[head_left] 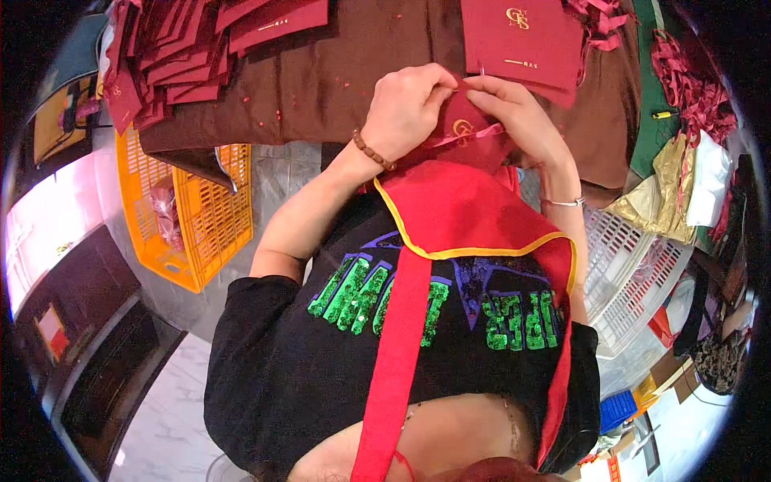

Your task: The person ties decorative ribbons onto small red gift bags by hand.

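Close to the table's front edge, a dark red pouch (474, 122) with a gold emblem is held between my two hands. My left hand (408, 108), with a brown bead bracelet at the wrist, pinches its top edge between thumb and fingers. Opposite it, my right hand (514, 112) pinches the same edge, the fingertips of both hands almost meeting. A pink ribbon (466, 136) crosses the pouch below the emblem. Just beyond the hands lies a flat dark red pouch (526, 40) with gold print. The red apron (474, 205) with yellow trim bulges up below the held pouch.
Several flat red pouches (181, 60) pile up at the far left on the brown tablecloth (321, 104). An orange crate (189, 209) stands on the floor at left, a white crate (630, 277) at right. Red ribbons (691, 88) and gold fabric (662, 189) lie at the right.
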`<state>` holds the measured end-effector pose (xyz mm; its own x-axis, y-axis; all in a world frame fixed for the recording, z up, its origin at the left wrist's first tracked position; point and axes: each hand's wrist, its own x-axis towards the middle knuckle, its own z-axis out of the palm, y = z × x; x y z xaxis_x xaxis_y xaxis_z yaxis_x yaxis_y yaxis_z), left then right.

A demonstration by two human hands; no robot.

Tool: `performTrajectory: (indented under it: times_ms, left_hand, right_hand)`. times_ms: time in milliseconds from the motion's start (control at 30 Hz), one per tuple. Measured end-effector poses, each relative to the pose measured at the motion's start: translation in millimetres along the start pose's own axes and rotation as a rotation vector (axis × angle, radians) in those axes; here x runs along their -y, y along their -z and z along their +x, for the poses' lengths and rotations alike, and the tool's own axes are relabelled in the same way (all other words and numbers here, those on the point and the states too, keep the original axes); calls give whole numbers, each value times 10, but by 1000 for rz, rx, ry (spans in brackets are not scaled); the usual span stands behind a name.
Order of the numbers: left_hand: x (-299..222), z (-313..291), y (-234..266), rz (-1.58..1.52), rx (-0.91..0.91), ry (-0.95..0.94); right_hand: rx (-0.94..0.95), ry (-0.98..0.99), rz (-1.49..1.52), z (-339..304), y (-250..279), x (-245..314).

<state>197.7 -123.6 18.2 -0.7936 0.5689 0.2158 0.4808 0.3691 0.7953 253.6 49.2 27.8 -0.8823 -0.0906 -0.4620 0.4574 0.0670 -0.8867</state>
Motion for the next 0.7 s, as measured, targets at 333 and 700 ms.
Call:
performTrajectory:
  times_ms: [333, 700]
  left_hand:
    - [-8, 30, 30, 29, 44, 4]
    - [-113, -68, 15, 352, -57, -345]
  right_hand:
    - [7, 168, -58, 7, -10, -131]
    - [-26, 245, -269, -70, -102, -23]
